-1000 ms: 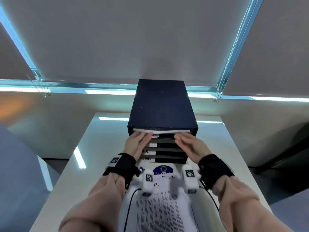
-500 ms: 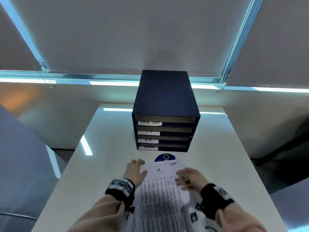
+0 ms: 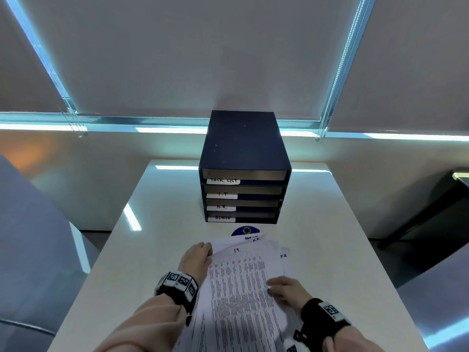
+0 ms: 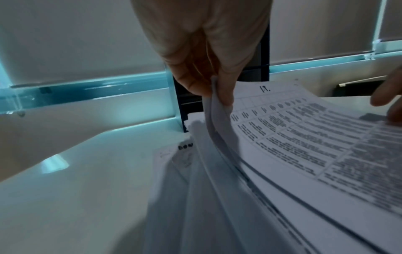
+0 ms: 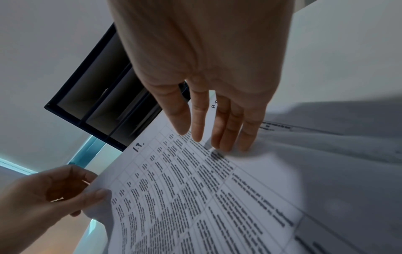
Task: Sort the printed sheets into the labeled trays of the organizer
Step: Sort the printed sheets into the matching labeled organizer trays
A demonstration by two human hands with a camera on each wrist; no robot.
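A dark blue organizer (image 3: 243, 148) stands at the far middle of the white table (image 3: 157, 224). Its four trays carry white labels: TASK LIST (image 3: 223, 181), I.T (image 3: 222, 194), H.R. (image 3: 221, 207), ADMIN (image 3: 222, 218). A loose pile of printed sheets (image 3: 243, 295) lies near me; the top sheet is marked "I.T." (image 4: 282, 123) (image 5: 195, 189). My left hand (image 3: 196, 257) (image 4: 214, 91) pinches the left edge of the top sheets, lifting them. My right hand (image 3: 284, 288) (image 5: 208, 137) rests its straight fingertips on the sheet's right side.
A round blue sticker (image 3: 245, 231) peeks out on the table between the pile and the organizer. Sheets marked "H.R" (image 3: 283, 256) stick out beneath. Closed blinds (image 3: 203, 59) fill the wall behind. A grey seat (image 3: 30, 237) stands at the left, dark furniture (image 3: 436, 212) at the right.
Both hands have drawn back from the organizer's top tray, where they pushed a sheet in, to the pile. The left hand now pinches the I.T. sheet and the right has slid nearer.
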